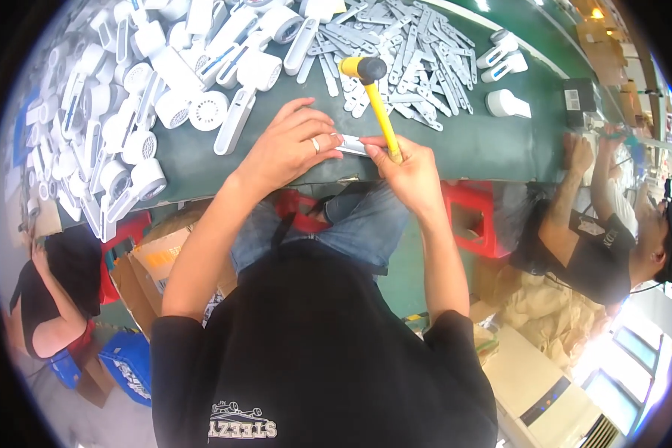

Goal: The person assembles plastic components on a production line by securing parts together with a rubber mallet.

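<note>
Left hand [295, 143] pinches the pale part [352, 145]; right hand [411, 170] clutches the mallet [378, 107], best held clear of the part.

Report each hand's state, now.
Left hand: closed, holding the pale part at its left end.
Right hand: closed, holding the hammer, fingers at the part's right end.

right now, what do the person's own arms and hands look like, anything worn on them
The left hand and right hand are ungloved, with slim fingers. The left one wears a shiny ring; none can be seen on the right. Both wrists are bare, and the forearms are uncovered up to plain black short sleeves.
</note>
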The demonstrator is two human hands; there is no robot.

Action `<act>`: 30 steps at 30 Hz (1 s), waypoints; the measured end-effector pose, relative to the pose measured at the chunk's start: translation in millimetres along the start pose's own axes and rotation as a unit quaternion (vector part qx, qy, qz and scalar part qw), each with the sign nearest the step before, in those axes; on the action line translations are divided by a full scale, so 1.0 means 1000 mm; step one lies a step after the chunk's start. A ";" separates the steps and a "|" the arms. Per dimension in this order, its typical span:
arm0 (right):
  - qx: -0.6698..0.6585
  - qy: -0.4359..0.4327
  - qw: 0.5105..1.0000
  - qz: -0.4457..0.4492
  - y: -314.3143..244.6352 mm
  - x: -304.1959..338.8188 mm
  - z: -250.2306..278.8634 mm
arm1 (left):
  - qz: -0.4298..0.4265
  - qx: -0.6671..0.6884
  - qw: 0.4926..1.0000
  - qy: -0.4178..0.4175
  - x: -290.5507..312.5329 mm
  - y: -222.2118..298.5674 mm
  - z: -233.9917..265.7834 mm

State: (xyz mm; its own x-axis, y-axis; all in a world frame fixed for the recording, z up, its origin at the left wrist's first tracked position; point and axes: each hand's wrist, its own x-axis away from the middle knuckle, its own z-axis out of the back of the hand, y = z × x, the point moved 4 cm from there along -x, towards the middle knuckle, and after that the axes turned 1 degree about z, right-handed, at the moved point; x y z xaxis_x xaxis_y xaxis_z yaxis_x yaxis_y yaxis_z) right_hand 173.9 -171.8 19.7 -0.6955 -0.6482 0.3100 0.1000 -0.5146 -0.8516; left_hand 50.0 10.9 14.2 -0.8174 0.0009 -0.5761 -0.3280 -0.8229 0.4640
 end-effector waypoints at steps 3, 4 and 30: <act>0.012 -0.007 0.999 -0.048 -0.011 0.002 0.000 | 0.002 -0.007 1.000 -0.024 -0.001 -0.002 0.002; 0.013 -0.006 0.998 -0.053 -0.016 0.003 0.002 | 0.002 -0.003 1.000 -0.014 -0.003 -0.002 0.001; -0.240 0.106 0.965 0.004 0.015 0.069 0.046 | 0.122 -0.126 0.975 -0.135 -0.018 -0.019 0.027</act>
State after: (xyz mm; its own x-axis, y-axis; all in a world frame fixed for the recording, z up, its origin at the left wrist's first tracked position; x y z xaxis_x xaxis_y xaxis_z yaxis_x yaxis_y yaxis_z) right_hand 160.4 -250.3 47.4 -0.8307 -0.4962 0.2524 -0.1999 -0.1573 -0.9671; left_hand 58.3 42.0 34.3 -0.9626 -0.0900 -0.2554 -0.0097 -0.9311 0.3647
